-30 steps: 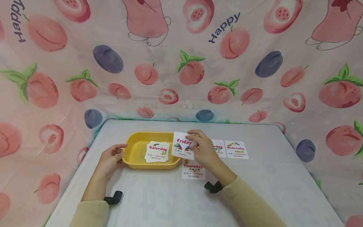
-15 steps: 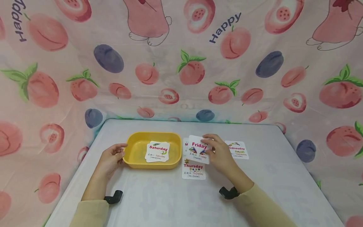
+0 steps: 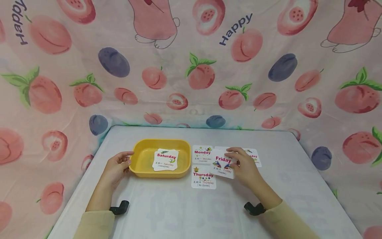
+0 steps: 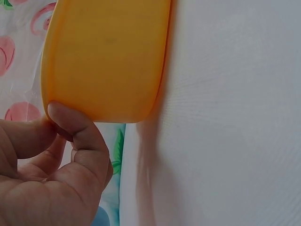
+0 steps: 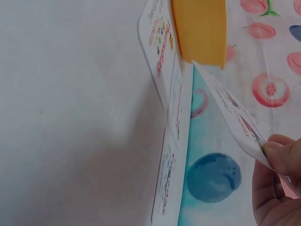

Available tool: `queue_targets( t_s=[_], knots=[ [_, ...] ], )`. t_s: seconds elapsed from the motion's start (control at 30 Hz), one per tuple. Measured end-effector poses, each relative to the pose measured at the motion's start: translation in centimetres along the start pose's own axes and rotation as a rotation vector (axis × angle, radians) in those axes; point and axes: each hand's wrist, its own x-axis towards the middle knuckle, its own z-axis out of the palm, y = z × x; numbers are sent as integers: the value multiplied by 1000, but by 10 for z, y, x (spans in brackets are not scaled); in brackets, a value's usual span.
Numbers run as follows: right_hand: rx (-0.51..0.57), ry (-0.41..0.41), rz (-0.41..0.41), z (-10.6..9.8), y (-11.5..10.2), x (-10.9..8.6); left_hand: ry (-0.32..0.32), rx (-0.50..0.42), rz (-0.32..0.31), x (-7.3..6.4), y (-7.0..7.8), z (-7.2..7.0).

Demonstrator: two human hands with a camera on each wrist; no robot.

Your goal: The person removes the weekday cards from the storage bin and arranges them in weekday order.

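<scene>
Right hand (image 3: 246, 169) had the Friday card (image 3: 220, 168) pinched near its right edge, thumb on the printed side, and the right wrist view showed the card up in the air at a tilt, not touching the cards lying underneath. Left hand (image 3: 117, 167) was grasping too, thumb and finger nipping the left end of the yellow tray (image 3: 143, 163). The tray sat on the white worktop (image 3: 167, 212) with the Saturday card (image 3: 165, 160) lying face up in it, on top of at least one more card poking out at the edges. Just beside the tray's right end was the Monday card (image 3: 201, 155), with the Thursday card (image 3: 203, 181) right below it, nearer the person. Further right, a mostly hidden card (image 3: 221, 147) showed its top edge behind the Friday one, and another card (image 3: 256, 160) peeked out past the fingers, its word partly covered. Behind it all hung a pink fruit-print cloth (image 3: 179, 63).
</scene>
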Motion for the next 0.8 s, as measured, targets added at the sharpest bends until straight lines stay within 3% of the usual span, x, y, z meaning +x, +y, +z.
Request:
queue_targets(
  t_s=[0.43, 0.8],
  knots=[
    [25, -114, 24, -7, 33, -8, 0, -2, -10, 0, 1, 1],
    [45, -227, 75, -7, 44, -10, -1, -2, -14, -1, 1, 1]
  ],
)
